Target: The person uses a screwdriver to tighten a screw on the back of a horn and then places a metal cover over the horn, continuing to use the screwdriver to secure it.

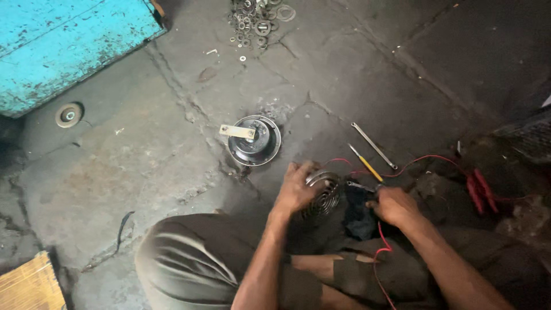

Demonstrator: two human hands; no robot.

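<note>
Two hands: left hand [298, 186] grips grilled horn [322, 195], right hand [395, 205] pinches red wire [380, 244]; spanner [373, 145] nearby

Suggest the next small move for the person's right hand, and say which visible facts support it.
Probably press the red wire in the right hand onto a terminal of the grilled round horn, which the left hand steadies on the floor.

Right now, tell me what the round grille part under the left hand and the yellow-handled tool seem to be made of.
Round grille part: probably metal with a shiny, chrome-like finish; its spiral ribs glint under the left hand.
Yellow-handled tool: handle looks like plastic, opaque yellow and smooth; the thin tip looks like dull grey metal.
</note>
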